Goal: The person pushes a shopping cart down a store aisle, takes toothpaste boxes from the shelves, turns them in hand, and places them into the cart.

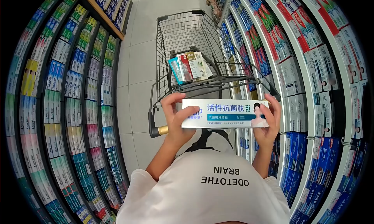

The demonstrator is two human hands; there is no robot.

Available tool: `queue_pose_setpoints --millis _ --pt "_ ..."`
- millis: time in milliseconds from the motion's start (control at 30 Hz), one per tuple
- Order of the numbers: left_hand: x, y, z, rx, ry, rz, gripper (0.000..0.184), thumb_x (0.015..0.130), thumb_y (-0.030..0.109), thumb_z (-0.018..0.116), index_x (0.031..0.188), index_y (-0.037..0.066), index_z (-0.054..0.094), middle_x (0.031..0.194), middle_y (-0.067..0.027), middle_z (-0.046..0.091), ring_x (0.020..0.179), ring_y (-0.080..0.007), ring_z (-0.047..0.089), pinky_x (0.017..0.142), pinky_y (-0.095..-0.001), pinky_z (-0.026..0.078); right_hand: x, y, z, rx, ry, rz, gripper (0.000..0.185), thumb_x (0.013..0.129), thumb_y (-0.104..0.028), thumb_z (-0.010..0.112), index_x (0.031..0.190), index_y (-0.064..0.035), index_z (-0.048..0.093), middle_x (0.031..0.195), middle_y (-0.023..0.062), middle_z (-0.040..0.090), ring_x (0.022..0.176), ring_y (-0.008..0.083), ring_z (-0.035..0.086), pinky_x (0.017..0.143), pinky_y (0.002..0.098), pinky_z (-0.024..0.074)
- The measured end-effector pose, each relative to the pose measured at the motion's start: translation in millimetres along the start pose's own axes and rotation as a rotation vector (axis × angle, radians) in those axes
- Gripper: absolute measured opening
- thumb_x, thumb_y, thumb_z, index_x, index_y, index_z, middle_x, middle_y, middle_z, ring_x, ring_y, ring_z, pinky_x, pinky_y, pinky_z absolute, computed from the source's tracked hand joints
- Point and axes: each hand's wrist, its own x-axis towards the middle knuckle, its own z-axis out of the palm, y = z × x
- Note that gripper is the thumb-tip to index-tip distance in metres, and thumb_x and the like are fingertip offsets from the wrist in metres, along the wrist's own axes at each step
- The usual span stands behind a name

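Observation:
Between my two hands I hold a long white toothpaste box (225, 113) level in front of my chest, its printed front with a teal band facing up at me. My left hand (178, 116) grips the left end, thumb lying on the front face. At the other end my right hand (269, 120) has its fingers wrapped round the edge beside a printed portrait. The fingers behind the box are partly hidden. Just beyond the box stands a black wire shopping cart (187, 23), with several small packages (191, 66) in its child-seat area.
Shelves of toothbrush and toothpaste packs (56, 107) line the left side. On the right, more shelves carry toothpaste boxes (292, 77), with blue boxes (325, 154) lower down. The tiled aisle floor (142, 37) runs ahead past the cart. The cart handle (159, 131) shows by my left forearm.

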Motion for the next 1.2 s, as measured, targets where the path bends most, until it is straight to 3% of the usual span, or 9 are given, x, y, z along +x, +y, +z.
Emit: queue_pose_setpoints --millis 133,233,400,533,633,733,867,1067,1200 --pt "-0.1 1.3 -6.9 0.091 0.013 0.100 0.058 0.059 -0.005 0.076 0.106 0.018 0.049 0.118 -0.0161 0.038 0.093 -0.0234 0.048 0.080 -0.0330 0.043 -0.3 -2.6 0.4 -0.076 0.017 -0.060 0.041 0.077 -0.010 0.065 0.117 -0.0115 0.056 0.126 0.0222 0.047 0.113 0.0345 0.048 0.088 0.0385 0.0427" --pt "0.4 0.1 -6.0 0.064 -0.040 0.005 0.061 0.059 -0.005 0.076 0.108 0.016 0.047 0.117 -0.0165 0.039 0.093 -0.0230 0.048 0.080 -0.0327 0.043 1.2 -1.9 0.4 -0.102 0.019 -0.062 0.041 0.077 -0.010 0.065 0.117 -0.0116 0.056 0.126 0.0220 0.047 0.112 0.0336 0.049 0.086 0.0368 0.0436" --pt "13.1 -2.0 -0.1 -0.012 -0.299 -0.229 0.064 0.055 -0.006 0.070 0.114 0.009 0.048 0.112 -0.0145 0.049 0.102 -0.0325 0.045 0.088 -0.0389 0.039 -8.0 5.0 -10.8 -0.176 -0.029 -0.031 0.044 0.073 -0.006 0.067 0.116 -0.0123 0.057 0.127 0.0212 0.046 0.109 0.0328 0.050 0.085 0.0375 0.0439" --pt "9.7 -10.9 1.3 -0.018 -0.345 -0.385 0.064 0.070 0.002 0.069 0.128 0.006 0.041 0.111 -0.0120 0.052 0.102 -0.0265 0.050 0.081 -0.0342 0.043 -3.2 13.7 -29.5 -0.326 -0.026 -0.045 0.044 0.072 -0.003 0.066 0.114 -0.0109 0.058 0.126 0.0204 0.046 0.108 0.0330 0.051 0.084 0.0376 0.0441" --pt "6.3 -13.3 -9.8 -0.122 -0.344 -0.463 0.039 0.078 0.003 0.064 0.115 0.003 0.052 0.092 -0.0093 0.059 0.084 -0.0194 0.056 0.072 -0.0291 0.045 18.0 22.7 -42.1 -0.402 -0.030 0.004 0.043 0.070 -0.008 0.066 0.113 -0.0077 0.059 0.122 0.0187 0.049 0.109 0.0335 0.049 0.080 0.0366 0.0450" --pt "4.5 -12.9 -20.8 -0.197 -0.317 -0.514 0.015 0.082 0.002 0.059 0.097 0.000 0.058 0.070 -0.0042 0.056 0.060 -0.0110 0.050 0.057 -0.0235 0.040 56.7 20.3 -31.8 -0.239 -0.059 0.012 0.039 0.066 -0.006 0.075 0.101 -0.0032 0.057 0.112 0.0165 0.054 0.093 0.0297 0.057 0.080 0.0355 0.0462" --pt "-5.9 -8.3 -41.2 -0.277 -0.270 -0.667 0.004 0.086 0.004 0.056 0.089 0.002 0.057 0.054 0.0037 0.043 0.050 -0.0030 0.035 0.046 -0.0209 0.027 117.0 31.0 12.2 -0.304 -0.219 -0.100 0.038 0.065 -0.013 0.077 0.092 0.0001 0.054 0.090 0.0163 0.055 0.080 0.0313 0.055 0.069 0.0347 0.0453" --pt "-20.8 -1.9 -74.1 -0.374 -0.126 -0.776 0.003 0.088 0.004 0.054 0.088 0.002 0.055 0.056 0.0069 0.041 0.051 -0.0010 0.032 0.046 -0.0192 0.024 178.0 103.4 122.1 -0.257 -0.492 0.078 0.048 0.074 -0.045 0.068 0.077 0.0005 0.054 0.074 0.0181 0.057 0.067 0.0365 0.056 0.059 0.0402 0.0438" --pt "-31.3 0.7 -96.0 -0.481 0.099 -0.857 0.001 0.086 0.001 0.056 0.086 0.001 0.056 0.058 0.0072 0.041 0.052 -0.0002 0.032 0.047 -0.0184 0.024 204.3 191.0 203.1 -0.350 -0.642 0.386 0.063 0.063 -0.054 0.072 0.081 0.0046 0.060 0.078 0.0202 0.063 0.072 0.0324 0.062 0.065 0.0394 0.0482"
